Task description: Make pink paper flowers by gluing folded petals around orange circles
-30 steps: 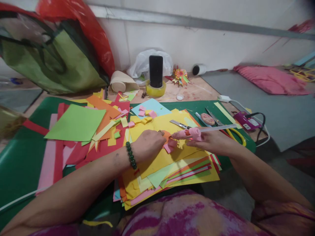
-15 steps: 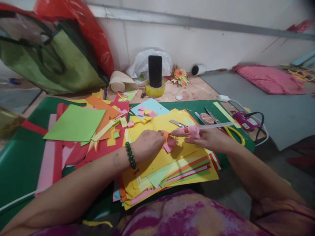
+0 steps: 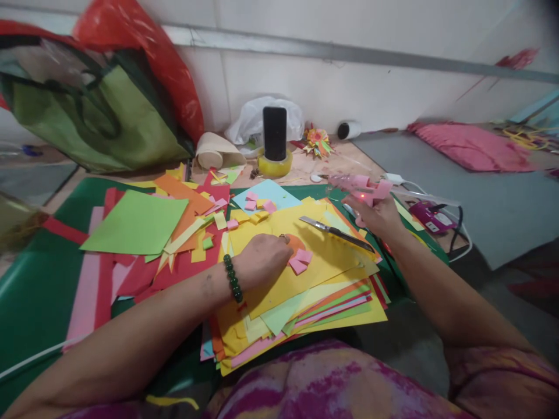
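Note:
My right hand [image 3: 379, 216] is wrapped round a pink glue gun [image 3: 369, 187] with a small red light and a clear glue stick out of its back; its nozzle points left over the far part of the green mat. My left hand [image 3: 267, 256], with a dark green bead bracelet [image 3: 232, 278] on the wrist, has its fingers closed at the edge of a round orange paper piece [image 3: 297, 243]. Pink paper bits [image 3: 300, 261] sit on the orange piece's near side. Below both lies a yellow sheet [image 3: 271, 294] on a paper stack. Between my hands rests a utility knife [image 3: 336, 234].
On the left, a light green square [image 3: 135, 222] covers red and orange scraps on the green mat [image 3: 35, 262]. A phone [image 3: 275, 134] stands in a yellow tape roll [image 3: 274, 165], near a paper flower [image 3: 317, 141]. A purple power adapter [image 3: 430, 216] with cables lies at right.
My right hand has lifted the glue gun away from the orange piece, up and to the right, uncovering the utility knife and pink bits. My left hand stays nearly in place.

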A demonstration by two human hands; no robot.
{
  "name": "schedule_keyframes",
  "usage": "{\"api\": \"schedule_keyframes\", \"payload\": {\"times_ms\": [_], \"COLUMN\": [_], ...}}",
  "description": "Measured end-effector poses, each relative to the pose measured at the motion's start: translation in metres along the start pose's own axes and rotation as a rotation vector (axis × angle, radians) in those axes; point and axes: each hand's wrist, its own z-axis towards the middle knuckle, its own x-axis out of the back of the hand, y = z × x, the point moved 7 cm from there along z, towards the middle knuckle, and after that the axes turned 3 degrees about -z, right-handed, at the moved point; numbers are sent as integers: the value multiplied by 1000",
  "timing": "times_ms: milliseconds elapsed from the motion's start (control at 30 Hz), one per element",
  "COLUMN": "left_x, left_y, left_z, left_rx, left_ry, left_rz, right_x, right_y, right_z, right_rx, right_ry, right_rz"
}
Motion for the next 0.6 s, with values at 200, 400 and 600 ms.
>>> {"api": "schedule_keyframes", "payload": {"times_ms": [200, 400, 600], "left_x": [-2, -1, -4], "left_y": [0, 1, 4], "left_z": [0, -1, -2], "left_rx": [-5, -4, 10], "left_ry": [0, 3, -35], "left_rz": [20, -19, -30], "right_x": [-17, -40, -6], "right_y": [27, 28, -35], "right_z": [40, 42, 8], "right_rx": [-199, -239, -26], "right_ry": [-116, -453, -337], "right_rz": [-315, -584, -861]}}
